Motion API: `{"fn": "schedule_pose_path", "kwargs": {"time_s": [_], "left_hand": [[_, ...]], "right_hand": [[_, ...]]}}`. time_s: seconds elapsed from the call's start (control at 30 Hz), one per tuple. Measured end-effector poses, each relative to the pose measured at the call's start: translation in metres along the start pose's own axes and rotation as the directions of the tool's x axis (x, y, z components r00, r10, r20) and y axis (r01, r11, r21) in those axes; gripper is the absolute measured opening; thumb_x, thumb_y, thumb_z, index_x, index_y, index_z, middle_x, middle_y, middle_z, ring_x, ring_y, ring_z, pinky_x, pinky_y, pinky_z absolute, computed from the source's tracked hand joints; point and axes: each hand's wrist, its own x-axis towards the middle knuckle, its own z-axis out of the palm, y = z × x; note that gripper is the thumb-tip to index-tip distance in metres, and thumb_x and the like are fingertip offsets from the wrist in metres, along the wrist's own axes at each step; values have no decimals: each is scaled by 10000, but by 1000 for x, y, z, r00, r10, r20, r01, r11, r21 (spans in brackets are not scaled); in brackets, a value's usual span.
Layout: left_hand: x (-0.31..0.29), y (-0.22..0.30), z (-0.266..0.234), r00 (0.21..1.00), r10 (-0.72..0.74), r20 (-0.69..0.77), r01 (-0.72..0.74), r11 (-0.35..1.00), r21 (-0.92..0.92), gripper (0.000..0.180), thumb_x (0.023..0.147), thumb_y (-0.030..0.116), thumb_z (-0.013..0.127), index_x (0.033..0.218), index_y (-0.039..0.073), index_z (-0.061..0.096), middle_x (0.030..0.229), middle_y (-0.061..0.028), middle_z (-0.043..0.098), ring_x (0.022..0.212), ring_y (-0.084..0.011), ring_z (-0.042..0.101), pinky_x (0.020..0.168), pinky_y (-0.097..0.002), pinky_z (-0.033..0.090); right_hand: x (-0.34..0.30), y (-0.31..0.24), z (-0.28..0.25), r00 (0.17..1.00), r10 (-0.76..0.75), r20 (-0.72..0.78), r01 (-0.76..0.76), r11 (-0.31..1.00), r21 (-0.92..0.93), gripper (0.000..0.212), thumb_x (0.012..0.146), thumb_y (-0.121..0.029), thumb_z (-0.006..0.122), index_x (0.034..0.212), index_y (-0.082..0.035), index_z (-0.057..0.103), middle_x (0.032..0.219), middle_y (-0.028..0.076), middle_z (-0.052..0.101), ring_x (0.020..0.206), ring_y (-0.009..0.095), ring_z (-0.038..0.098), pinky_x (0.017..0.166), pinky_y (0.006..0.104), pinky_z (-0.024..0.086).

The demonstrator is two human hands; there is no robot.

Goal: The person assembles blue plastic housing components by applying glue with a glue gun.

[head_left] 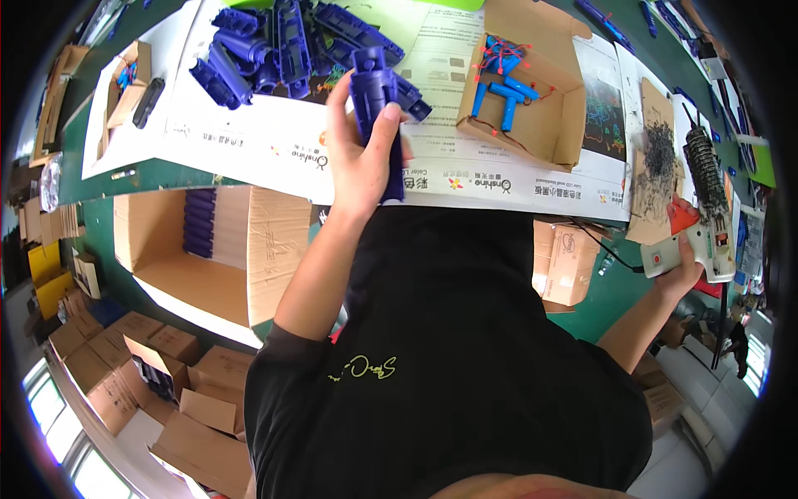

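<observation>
My left hand (pixel 366 162) is closed round a dark blue plastic housing (pixel 374 87), held upright over the near edge of the table. Its hollow, ribbed side shows above my thumb. Far to the right, my right hand (pixel 683 264) is bent closed at a white soldering iron stand (pixel 662 256). An orange-red piece (pixel 684 218) shows by its fingers; what exactly they grip I cannot make out. On the stand is a dark coiled spring holder (pixel 705 170). More dark blue housings (pixel 291 46) lie heaped beyond my left hand.
An open cardboard box (pixel 540 137) holds several blue battery cells (pixel 509 91) with red wires. Dark scraps cover a cardboard sheet (pixel 638 208) beside the stand. Below the table's left side, a larger carton (pixel 274 249) contains stacked blue housings. A black cable (pixel 611 254) runs to the stand.
</observation>
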Motion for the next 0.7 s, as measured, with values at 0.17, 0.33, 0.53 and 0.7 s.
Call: {"fn": "schedule_pose_path", "kwargs": {"time_s": [0.17, 0.33, 0.53, 0.7], "left_hand": [[5, -29, 14, 892, -239, 384, 394, 827, -402, 531, 968, 476, 220, 1084, 35, 492, 839, -86, 564, 628, -171, 513, 563, -311, 427], [-3, -50, 20, 923, -239, 302, 313, 922, -226, 456, 990, 381, 205, 1133, 54, 489, 879, -87, 589, 738, -148, 526, 710, -284, 450], [-5, -47, 19, 920, -185, 345, 248, 957, -148, 453, 998, 373, 223, 1209, 55, 467, 928, -73, 604, 747, -116, 521, 685, -255, 453], [-7, -51, 20, 912, -196, 362, 273, 945, -178, 489, 998, 402, 276, 1290, 38, 424, 955, -64, 607, 753, -109, 522, 681, -244, 454]], "right_hand": [[-5, -16, 29, 987, -48, 156, 39, 997, 63, 520, 750, -162, 504, 1182, 111, 410, 1188, 269, 471, 1193, 404, 429, 1087, 528, 252], [-16, -34, 79, 920, -103, 378, 18, 975, 223, 503, 708, -189, 511, 1131, 73, 436, 1058, 227, 488, 1103, 394, 464, 1048, 580, 255], [-30, -35, 108, 768, 15, 640, -173, 967, 185, 412, 770, -173, 548, 1102, 66, 495, 1006, 200, 547, 1020, 335, 525, 1008, 539, 341], [-35, -18, 118, 669, 44, 742, -228, 962, 148, 426, 781, -64, 514, 1183, 71, 477, 1058, 171, 562, 1005, 267, 547, 933, 425, 426]]}}
